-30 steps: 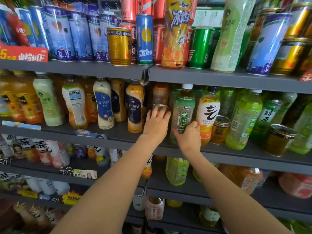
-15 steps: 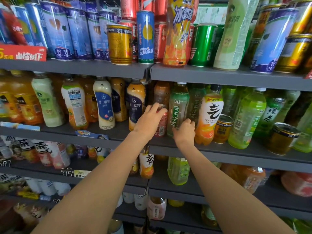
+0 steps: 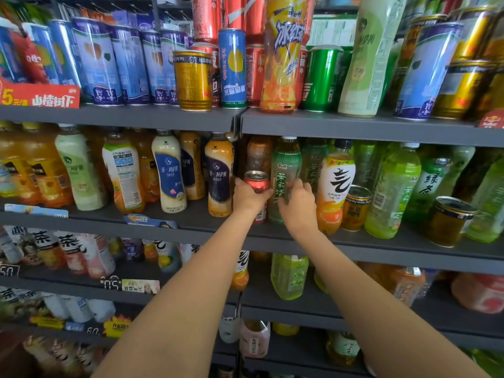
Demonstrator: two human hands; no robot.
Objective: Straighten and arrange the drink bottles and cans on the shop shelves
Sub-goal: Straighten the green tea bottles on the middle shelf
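Note:
My left hand (image 3: 247, 198) grips a red can (image 3: 257, 181) that stands upright near the front of the middle shelf (image 3: 354, 242). Right beside it, my right hand (image 3: 297, 204) holds the lower body of a green tea bottle (image 3: 285, 170) with a white cap. An orange-and-white bottle (image 3: 335, 186) stands just right of that hand, with a small gold can (image 3: 355, 207) next to it. A brown bottle (image 3: 259, 155) stands behind the red can.
Milk-tea bottles (image 3: 169, 170) and orange drinks fill the middle shelf's left part; green bottles and a gold can (image 3: 450, 221) stand to the right. The top shelf (image 3: 354, 126) holds blue, gold, red and green cans. Lower shelves carry more bottles.
The red can has come forward from behind the bottles in my left hand. My right hand has slid up the green tea bottle. The camera has shifted slightly.

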